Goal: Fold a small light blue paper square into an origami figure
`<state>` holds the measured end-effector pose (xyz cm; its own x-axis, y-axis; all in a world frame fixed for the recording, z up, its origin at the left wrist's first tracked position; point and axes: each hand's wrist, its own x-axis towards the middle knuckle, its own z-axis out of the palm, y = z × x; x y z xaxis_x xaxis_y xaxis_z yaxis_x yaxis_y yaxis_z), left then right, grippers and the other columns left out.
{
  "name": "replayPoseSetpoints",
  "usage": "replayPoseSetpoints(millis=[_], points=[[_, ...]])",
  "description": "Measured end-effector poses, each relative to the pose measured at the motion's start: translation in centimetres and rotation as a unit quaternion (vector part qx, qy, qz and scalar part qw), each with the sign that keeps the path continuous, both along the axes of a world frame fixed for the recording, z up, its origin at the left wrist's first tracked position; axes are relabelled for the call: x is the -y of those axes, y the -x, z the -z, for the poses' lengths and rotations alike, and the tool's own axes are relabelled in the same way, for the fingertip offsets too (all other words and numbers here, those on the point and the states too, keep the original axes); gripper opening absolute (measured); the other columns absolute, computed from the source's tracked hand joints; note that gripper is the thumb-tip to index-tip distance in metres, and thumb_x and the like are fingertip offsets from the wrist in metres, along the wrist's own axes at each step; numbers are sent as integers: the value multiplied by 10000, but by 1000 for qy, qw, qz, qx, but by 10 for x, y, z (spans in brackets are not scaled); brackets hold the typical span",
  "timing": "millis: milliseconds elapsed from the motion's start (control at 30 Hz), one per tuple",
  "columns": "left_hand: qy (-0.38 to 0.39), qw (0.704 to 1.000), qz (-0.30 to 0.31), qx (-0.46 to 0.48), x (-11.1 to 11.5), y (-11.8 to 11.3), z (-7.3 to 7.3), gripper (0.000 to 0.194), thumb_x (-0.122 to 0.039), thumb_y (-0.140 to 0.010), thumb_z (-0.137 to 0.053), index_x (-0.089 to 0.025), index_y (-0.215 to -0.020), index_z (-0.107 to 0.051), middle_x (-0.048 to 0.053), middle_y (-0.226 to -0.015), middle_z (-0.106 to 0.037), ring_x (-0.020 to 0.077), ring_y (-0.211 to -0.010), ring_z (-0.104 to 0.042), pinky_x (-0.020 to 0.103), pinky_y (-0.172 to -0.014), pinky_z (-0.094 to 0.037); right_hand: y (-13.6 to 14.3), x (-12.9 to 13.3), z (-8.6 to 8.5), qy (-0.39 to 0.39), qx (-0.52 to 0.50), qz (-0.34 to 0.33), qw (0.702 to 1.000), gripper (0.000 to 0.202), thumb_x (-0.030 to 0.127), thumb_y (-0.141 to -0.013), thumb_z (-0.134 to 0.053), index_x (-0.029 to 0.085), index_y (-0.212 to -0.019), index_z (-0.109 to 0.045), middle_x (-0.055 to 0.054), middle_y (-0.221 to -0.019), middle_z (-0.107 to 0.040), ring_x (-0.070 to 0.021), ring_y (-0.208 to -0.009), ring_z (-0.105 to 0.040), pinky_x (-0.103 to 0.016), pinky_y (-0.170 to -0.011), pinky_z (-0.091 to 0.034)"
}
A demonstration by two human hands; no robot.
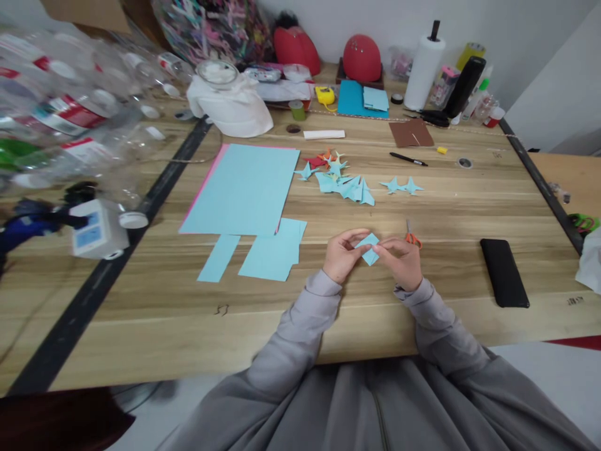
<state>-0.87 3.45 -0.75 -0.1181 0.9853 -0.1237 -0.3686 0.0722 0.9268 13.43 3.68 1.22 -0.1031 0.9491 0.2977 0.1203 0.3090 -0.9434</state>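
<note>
Overall, the work is judged part-done. On the tabletop (159, 326), paper at several stages is laid out. At left, a stack of large sheets (241, 191), light blue over pink, is judged to be stock left for use. At its near edge, a smaller blue sheet (270, 254) and, farther left, a narrow blue strip (219, 258) are placed, both apparently cut but unfolded. At far centre, a cluster of folded pieces (357, 189), mostly blue with some red, is noted; folding there is judged largely done. The left hand (345, 254) and right hand (401, 257) are each closed in a finger-and-thumb pinch. To their far side, two pointed blue figures (412, 185) are judged finished. Scissors (413, 239) are left unheld just beside the right hand. Between both hands, a small blue square (369, 238) is gripped, cornerwise, its shaping judged incomplete.
</note>
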Motion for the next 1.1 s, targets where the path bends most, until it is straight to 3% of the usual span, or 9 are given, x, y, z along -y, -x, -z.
replayPoseSetpoints(millis=[67,133,233,333,500,733,900,1100], points=[[-4,1000,-1,7,0,-1,1,415,-232,-480,-874,-152,-860,-727,35,-768,-722,145,-709,-663,288,-702,-541,0,-1,4,32,2,67,997,86,292,-729,-718,211,-706,-705,-32,-744,-712,-176,-745,-644,-344,-748,-498],[-7,1000,-2,12,0,-1,1,428,-222,-480,-873,-146,-871,-715,20,-727,-710,133,-666,-655,279,-671,-541,0,-2,10,80,-16,91,993,160,328,-695,-739,199,-779,-698,-32,-784,-706,-174,-747,-639,-335,-724,-501],[-14,1000,5,14,0,-2,-1,488,-210,-476,-875,-145,-926,-698,0,-689,-697,118,-645,-648,261,-662,-533,2,-4,16,147,-61,45,986,252,415,-669,-747,187,-722,-652,1,-667,-657,-139,-610,-588,-292,-604,-481],[-13,1000,8,2,0,-2,-2,528,-224,-487,-875,-145,-972,-685,-20,-652,-677,101,-614,-624,242,-649,-513,2,-5,18,167,-71,26,983,282,439,-669,-746,186,-649,-622,24,-580,-613,-114,-549,-541,-268,-568,-452],[10,1000,-2,-7,0,0,-3,373,-298,-573,-833,-138,-886,-708,-34,-587,-625,77,-547,-548,214,-574,-442,0,-7,15,213,-102,36,971,320,469,-629,-760,180,-609,-623,21,-534,-598,-104,-502,-517,-257,-524,-432],[8,1000,-20,19,-1,2,-1,344,-306,-593,-827,-148,-876,-711,-59,-529,-562,53,-504,-483,191,-530,-396,3,-8,14,256,-115,-1,960,348,461,-531,-819,174,-591,-631,27,-515,-607,-91,-486,-504,-235,-493,-406],[26,999,36,15,1,-1,0,515,-276,-516,-868,-141,-975,-677,6,-718,-700,110,-622,-603,240,-618,-483,3,-7,13,263,-148,14,953,315,426,-527,-830,175,-578,-646,44,-504,-591,-68,-476,-465,-218,-486,-363],[34,996,78,14,1,-3,1,531,-232,-425,-892,-122,-895,-673,-5,-700,-692,114,-612,-609,261,-630,-519,3,-8,13,286,-184,9,940,327,451,-533,-817,181,-565,-635,37,-507,-592,-81,-467,-476,-231,-480,-370]])
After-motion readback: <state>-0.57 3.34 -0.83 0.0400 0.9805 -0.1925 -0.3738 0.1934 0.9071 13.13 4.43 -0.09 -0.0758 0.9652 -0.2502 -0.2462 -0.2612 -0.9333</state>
